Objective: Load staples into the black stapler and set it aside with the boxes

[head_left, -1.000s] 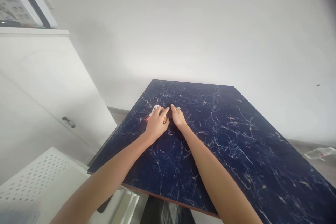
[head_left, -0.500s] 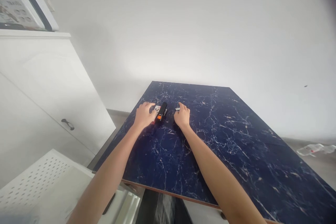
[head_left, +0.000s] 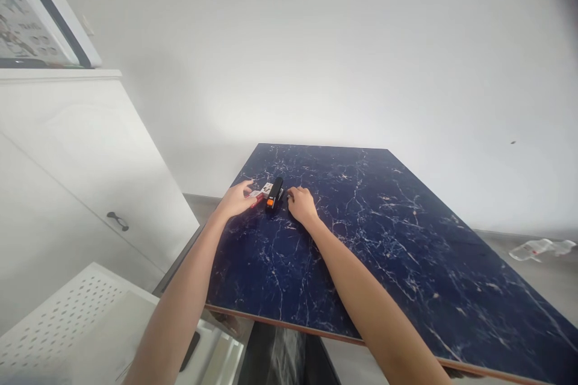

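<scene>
A black stapler [head_left: 275,194] with an orange patch at its near end lies on the dark blue marbled table. Just left of it is a small red and white box [head_left: 256,197], printed side up. My left hand [head_left: 233,200] rests at the box's left side, thumb and index finger apart, the thumb close to or touching it. Right of the stapler, my right hand [head_left: 302,204] has its fingers curled together. The small silvery strip between them half a second ago is now mostly hidden by the fingers.
The marbled table [head_left: 361,240] meets a white wall at the back. To the left stand a white cabinet [head_left: 90,180] with a case [head_left: 40,24] on top, and a perforated white panel [head_left: 58,319] lower down. A clear plastic bottle [head_left: 537,249] lies on the floor at right.
My right hand has moved left, closer to the stapler. My left hand has shifted slightly left, and more of the box's red part shows beside its thumb. The camera view has shifted a little.
</scene>
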`<state>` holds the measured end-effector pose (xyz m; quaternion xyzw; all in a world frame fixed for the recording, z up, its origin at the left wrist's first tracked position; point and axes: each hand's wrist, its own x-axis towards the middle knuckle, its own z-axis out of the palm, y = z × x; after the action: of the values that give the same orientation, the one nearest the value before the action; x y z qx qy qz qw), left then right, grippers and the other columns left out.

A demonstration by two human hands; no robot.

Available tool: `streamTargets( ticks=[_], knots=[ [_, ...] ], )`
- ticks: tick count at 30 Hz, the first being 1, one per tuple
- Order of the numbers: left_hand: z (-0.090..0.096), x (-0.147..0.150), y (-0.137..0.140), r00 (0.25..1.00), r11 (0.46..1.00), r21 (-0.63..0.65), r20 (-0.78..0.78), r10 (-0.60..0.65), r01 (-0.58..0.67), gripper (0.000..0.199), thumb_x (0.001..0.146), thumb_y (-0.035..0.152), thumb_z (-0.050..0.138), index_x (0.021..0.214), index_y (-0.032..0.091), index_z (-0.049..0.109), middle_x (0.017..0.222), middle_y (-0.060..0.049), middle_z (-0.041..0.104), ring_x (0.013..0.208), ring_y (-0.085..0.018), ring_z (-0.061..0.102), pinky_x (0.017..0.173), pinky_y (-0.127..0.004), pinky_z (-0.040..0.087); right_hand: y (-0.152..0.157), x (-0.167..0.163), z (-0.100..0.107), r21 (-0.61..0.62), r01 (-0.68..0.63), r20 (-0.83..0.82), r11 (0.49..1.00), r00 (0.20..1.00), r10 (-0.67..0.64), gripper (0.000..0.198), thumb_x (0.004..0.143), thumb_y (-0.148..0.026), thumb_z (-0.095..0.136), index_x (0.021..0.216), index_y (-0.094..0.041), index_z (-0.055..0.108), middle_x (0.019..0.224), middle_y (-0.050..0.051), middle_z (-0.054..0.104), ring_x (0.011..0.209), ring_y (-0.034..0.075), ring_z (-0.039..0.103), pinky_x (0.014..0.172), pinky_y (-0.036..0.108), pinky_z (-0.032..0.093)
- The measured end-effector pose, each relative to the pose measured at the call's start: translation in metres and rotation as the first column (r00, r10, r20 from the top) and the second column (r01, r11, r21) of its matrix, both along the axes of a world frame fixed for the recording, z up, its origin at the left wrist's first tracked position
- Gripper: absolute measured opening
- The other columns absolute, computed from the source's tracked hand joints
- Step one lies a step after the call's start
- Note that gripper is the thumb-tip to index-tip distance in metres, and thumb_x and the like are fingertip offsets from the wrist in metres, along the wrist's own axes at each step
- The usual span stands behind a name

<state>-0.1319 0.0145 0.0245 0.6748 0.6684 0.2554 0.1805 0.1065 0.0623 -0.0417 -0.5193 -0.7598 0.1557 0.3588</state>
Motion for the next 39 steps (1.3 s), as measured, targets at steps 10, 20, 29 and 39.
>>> streamTargets(
  ticks=[10,20,29,39],
  knots=[
    [-0.017,-0.001,0.017,0.973,0.963,0.150,0.095,0.211,-0.224,0.029,0.091,0.033,0.060,0.116,0.025,0.072,0.120,-0.003,0.074,0.102,-0.022,0.071,0.087,-0.029,0.055,0.000,-0.001,0.005,0.012,-0.020,0.195,1.000,0.981,0.017,0.031,0.091,-0.013,0.050,0.113,-0.016,0.070,0.107,0.013,0.067,0.102,0.026,0.055,0.096,0.035,0.040],
    [-0.032,-0.016,0.027,0.931,0.945,0.258,-0.249,0.267,-0.202,0.032,0.090,0.021,0.052,0.111,0.021,0.076,0.118,-0.011,0.071,0.111,-0.029,0.066,0.097,-0.038,0.051,-0.003,-0.001,0.009,0.029,-0.014,0.240,0.999,0.971,0.007,0.031,0.092,-0.014,0.049,0.114,-0.016,0.071,0.110,0.012,0.067,0.102,0.026,0.055,0.097,0.035,0.041],
    [-0.043,-0.004,0.026,0.949,0.984,0.181,-0.311,0.048,0.010,0.038,0.089,0.043,0.062,0.119,0.024,0.073,0.126,-0.009,0.067,0.121,-0.028,0.060,0.109,-0.037,0.043,0.000,-0.002,0.007,0.049,-0.029,0.277,0.998,0.961,0.015,0.031,0.092,-0.015,0.047,0.113,-0.015,0.070,0.109,0.014,0.067,0.100,0.026,0.056,0.098,0.036,0.041],
    [-0.039,-0.008,0.023,0.931,0.992,0.120,-0.365,0.004,0.043,0.046,0.095,0.052,0.050,0.123,0.023,0.071,0.127,-0.013,0.062,0.112,-0.031,0.064,0.103,-0.043,0.047,-0.003,-0.005,0.010,0.016,-0.025,0.286,1.000,0.958,0.019,0.029,0.093,-0.028,0.054,0.117,-0.017,0.066,0.102,0.012,0.071,0.103,0.028,0.059,0.094,0.037,0.043]
  ],
)
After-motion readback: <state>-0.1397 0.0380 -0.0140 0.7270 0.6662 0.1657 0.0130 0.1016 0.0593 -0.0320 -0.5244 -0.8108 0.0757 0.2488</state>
